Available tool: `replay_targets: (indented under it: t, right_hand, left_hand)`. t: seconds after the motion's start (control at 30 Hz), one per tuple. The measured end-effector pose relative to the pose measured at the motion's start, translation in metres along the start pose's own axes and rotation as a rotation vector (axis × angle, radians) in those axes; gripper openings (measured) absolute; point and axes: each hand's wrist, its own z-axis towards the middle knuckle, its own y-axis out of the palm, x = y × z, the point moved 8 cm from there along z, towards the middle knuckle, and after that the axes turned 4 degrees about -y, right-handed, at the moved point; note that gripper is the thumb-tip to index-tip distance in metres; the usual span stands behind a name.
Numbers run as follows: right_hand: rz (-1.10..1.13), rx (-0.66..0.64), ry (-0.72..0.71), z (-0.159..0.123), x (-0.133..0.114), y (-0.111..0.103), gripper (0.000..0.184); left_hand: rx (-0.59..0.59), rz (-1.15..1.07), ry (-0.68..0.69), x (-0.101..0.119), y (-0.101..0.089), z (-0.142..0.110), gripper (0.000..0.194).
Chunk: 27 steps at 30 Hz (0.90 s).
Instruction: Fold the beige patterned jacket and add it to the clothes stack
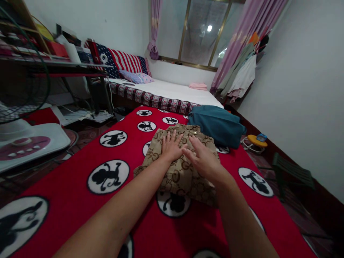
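A tan folded garment (177, 177) with a brown letter pattern and a button near its far edge lies on the red blanket (145, 215). My left hand (172, 146) rests flat on the garment's upper left part, fingers spread. Over its right side is my right hand (202, 157), fingers stretched out and together, thumb apart; whether the palm presses on the cloth I cannot tell. Neither hand grips anything. Just beyond the garment, to the right, sits a folded teal cloth item (216, 123).
A bed with a white sheet (172, 89) stands behind the blanket. To the left are a cluttered desk (72, 64) and a fan with a white and pink base (32, 147). A dark green folding stool (291, 172) and a yellow round stool (257, 140) stand along the right wall.
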Motion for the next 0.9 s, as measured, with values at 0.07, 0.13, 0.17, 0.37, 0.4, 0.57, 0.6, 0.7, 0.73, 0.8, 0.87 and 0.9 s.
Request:
replay_targets:
  t: [0.07,0.13,0.17,0.37,0.4,0.57,0.6,0.7,0.73,0.8,0.87,0.9]
  right_hand:
    - [-0.047,-0.002,0.080,-0.005,-0.006,0.024,0.056]
    - [-0.079,-0.006,0.134,-0.009,0.000,0.051,0.051]
    - [-0.087,0.000,0.141,-0.010,0.005,0.061,0.050]
    - [-0.084,0.034,0.133,-0.013,0.018,0.071,0.050]
    - [-0.083,0.030,0.133,-0.013,0.018,0.070,0.049]
    - [-0.067,0.025,0.133,-0.014,0.015,0.069,0.047]
    - [-0.058,0.030,0.131,-0.014,0.015,0.070,0.047]
    - [-0.021,0.072,0.112,-0.016,0.017,0.069,0.045]
    - [-0.006,0.098,0.095,-0.017,0.017,0.067,0.044]
    - [0.038,0.174,0.041,-0.020,0.014,0.061,0.041]
    - [0.082,0.267,-0.027,-0.027,0.006,0.050,0.038]
    - [0.090,0.303,-0.063,-0.032,0.000,0.045,0.037]
  left_hand:
    - [0.001,0.016,0.004,0.000,-0.001,-0.001,0.056]
    - [0.006,0.023,-0.002,-0.002,-0.001,-0.002,0.054]
    - [0.008,0.023,-0.006,-0.002,-0.001,-0.002,0.054]
    - [-0.015,0.026,-0.013,-0.003,0.005,-0.001,0.055]
    - [-0.026,0.035,-0.013,-0.003,0.005,-0.002,0.056]
    - [-0.263,0.122,0.090,-0.002,0.005,-0.017,0.060]
    - [-0.338,0.142,0.149,-0.002,0.004,-0.024,0.061]
    - [-0.497,0.156,0.344,-0.007,-0.009,-0.050,0.061]
    - [-0.517,0.140,0.395,-0.011,-0.016,-0.058,0.062]
    - [-0.521,0.058,0.473,-0.022,-0.031,-0.071,0.063]
    - [-0.500,-0.119,0.498,-0.039,-0.044,-0.075,0.059]
    - [-0.474,-0.249,0.466,-0.051,-0.049,-0.073,0.054]
